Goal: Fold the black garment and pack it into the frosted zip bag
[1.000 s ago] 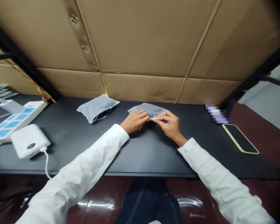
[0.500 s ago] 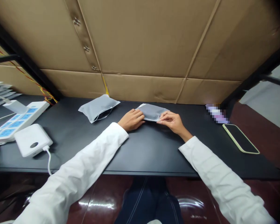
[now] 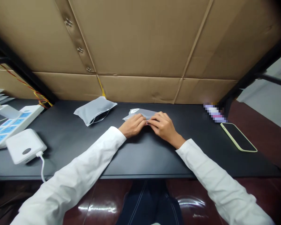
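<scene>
Left hand point(image 3: 132, 125) and right hand point(image 3: 163, 127) pressed together, grip pinching a grey fabric pouch point(image 3: 140, 113) at its fold, flat on the black surface point(image 3: 140, 156). Second grey pouch point(image 3: 95, 111) lies left of the held pouch; phone point(image 3: 238, 137) well right of it.

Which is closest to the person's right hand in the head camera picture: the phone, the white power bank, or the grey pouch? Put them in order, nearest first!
1. Grey pouch: right under the fingers of the right hand, middle of the table.
2. Phone: off to the right.
3. White power bank: far over on the left.
</scene>
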`<action>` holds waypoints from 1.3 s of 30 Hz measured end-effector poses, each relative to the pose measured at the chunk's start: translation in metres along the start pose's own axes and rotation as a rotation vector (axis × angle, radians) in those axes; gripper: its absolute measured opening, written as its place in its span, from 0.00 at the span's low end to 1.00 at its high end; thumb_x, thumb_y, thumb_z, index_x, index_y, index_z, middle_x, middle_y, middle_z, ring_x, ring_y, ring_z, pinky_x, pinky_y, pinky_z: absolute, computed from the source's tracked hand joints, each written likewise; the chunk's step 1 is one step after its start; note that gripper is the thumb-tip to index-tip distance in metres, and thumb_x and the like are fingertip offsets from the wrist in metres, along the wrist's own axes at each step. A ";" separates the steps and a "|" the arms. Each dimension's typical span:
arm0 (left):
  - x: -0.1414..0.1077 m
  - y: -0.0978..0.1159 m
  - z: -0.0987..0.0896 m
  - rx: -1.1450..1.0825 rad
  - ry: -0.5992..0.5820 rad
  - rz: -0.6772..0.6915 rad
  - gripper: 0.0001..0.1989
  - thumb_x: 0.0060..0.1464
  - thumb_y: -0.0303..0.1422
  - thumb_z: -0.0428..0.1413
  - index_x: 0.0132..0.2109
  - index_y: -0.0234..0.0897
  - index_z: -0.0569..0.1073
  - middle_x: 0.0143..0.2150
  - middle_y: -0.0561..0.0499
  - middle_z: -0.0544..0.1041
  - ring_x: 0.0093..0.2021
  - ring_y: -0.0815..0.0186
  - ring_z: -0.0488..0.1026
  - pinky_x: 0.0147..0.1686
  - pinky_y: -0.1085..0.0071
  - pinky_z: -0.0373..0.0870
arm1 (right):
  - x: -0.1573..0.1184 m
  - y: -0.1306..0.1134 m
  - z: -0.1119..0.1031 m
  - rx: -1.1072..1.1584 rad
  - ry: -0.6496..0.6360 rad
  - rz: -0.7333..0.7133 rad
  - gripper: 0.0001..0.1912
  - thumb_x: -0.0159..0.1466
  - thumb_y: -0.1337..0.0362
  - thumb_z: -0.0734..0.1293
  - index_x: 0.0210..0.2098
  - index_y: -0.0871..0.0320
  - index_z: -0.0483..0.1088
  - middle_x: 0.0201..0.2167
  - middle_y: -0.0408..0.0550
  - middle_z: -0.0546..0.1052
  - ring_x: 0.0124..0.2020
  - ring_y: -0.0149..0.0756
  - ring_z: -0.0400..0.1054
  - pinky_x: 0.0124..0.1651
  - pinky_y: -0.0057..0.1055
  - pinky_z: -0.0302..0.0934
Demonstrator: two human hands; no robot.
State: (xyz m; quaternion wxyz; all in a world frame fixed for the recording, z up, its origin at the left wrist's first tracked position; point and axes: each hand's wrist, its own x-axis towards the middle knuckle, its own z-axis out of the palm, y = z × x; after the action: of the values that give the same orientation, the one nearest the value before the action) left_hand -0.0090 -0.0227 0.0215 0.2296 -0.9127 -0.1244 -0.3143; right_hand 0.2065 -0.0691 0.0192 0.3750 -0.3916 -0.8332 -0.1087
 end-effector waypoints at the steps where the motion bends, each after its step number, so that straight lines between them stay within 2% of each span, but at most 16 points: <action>1: 0.001 0.003 0.000 -0.005 0.008 0.016 0.07 0.67 0.28 0.48 0.42 0.31 0.70 0.39 0.43 0.76 0.39 0.62 0.70 0.39 0.64 0.70 | -0.001 -0.003 0.003 0.004 -0.009 -0.006 0.10 0.67 0.68 0.64 0.40 0.52 0.78 0.37 0.49 0.78 0.40 0.41 0.67 0.44 0.40 0.62; 4: 0.004 0.008 0.000 -0.010 0.038 0.024 0.06 0.67 0.29 0.49 0.41 0.34 0.70 0.36 0.46 0.76 0.36 0.64 0.70 0.35 0.66 0.68 | -0.004 -0.005 0.010 0.079 0.029 0.021 0.11 0.68 0.69 0.63 0.37 0.55 0.77 0.31 0.48 0.77 0.35 0.37 0.66 0.39 0.36 0.62; 10: 0.006 0.007 -0.004 0.003 0.132 -0.077 0.03 0.64 0.31 0.54 0.43 0.38 0.72 0.35 0.49 0.77 0.36 0.65 0.72 0.35 0.67 0.66 | -0.007 0.003 0.012 0.131 0.115 0.045 0.09 0.68 0.67 0.63 0.35 0.56 0.76 0.29 0.48 0.73 0.34 0.37 0.65 0.39 0.36 0.63; 15: 0.004 0.011 -0.006 0.038 0.167 -0.019 0.03 0.63 0.28 0.54 0.42 0.36 0.72 0.35 0.49 0.78 0.36 0.66 0.73 0.34 0.67 0.66 | -0.005 -0.004 0.009 0.153 0.171 -0.004 0.08 0.68 0.68 0.64 0.35 0.55 0.75 0.28 0.47 0.74 0.33 0.36 0.66 0.38 0.36 0.65; 19: 0.003 0.013 -0.004 0.052 0.121 0.017 0.05 0.65 0.28 0.51 0.44 0.36 0.71 0.35 0.49 0.77 0.34 0.66 0.72 0.33 0.66 0.66 | -0.006 -0.005 0.007 0.213 0.202 -0.068 0.07 0.67 0.72 0.64 0.33 0.56 0.70 0.28 0.46 0.74 0.32 0.35 0.67 0.37 0.34 0.65; 24: 0.002 0.010 -0.003 0.068 0.077 0.093 0.04 0.65 0.27 0.50 0.42 0.35 0.70 0.34 0.48 0.77 0.32 0.66 0.70 0.29 0.67 0.63 | -0.008 0.000 0.008 0.156 0.116 -0.159 0.11 0.66 0.74 0.61 0.30 0.55 0.64 0.27 0.45 0.72 0.31 0.35 0.66 0.36 0.33 0.65; 28: 0.003 0.007 -0.005 0.041 0.009 0.124 0.06 0.66 0.26 0.47 0.43 0.35 0.69 0.30 0.50 0.73 0.30 0.67 0.69 0.29 0.67 0.61 | -0.009 0.002 0.008 0.119 0.102 -0.164 0.12 0.66 0.74 0.62 0.28 0.54 0.61 0.25 0.44 0.70 0.29 0.35 0.65 0.34 0.32 0.63; 34: 0.002 0.002 -0.007 0.012 -0.049 0.070 0.09 0.66 0.25 0.45 0.41 0.34 0.69 0.29 0.50 0.71 0.31 0.66 0.68 0.31 0.67 0.61 | -0.010 0.010 0.009 0.153 0.129 -0.148 0.12 0.65 0.75 0.63 0.29 0.54 0.61 0.25 0.43 0.70 0.29 0.34 0.65 0.34 0.32 0.63; 39: -0.008 -0.017 -0.011 0.057 -0.038 -0.002 0.08 0.65 0.26 0.47 0.37 0.36 0.69 0.28 0.51 0.72 0.30 0.66 0.67 0.29 0.67 0.59 | -0.009 0.024 0.000 0.189 0.166 -0.052 0.12 0.65 0.71 0.65 0.27 0.54 0.61 0.25 0.44 0.71 0.29 0.34 0.68 0.32 0.31 0.63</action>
State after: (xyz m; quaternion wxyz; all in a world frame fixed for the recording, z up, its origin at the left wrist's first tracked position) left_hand -0.0271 -0.0141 0.0306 0.2528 -0.9114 -0.1383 -0.2937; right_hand 0.2273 -0.0581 0.0102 0.4752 -0.3225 -0.8155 -0.0712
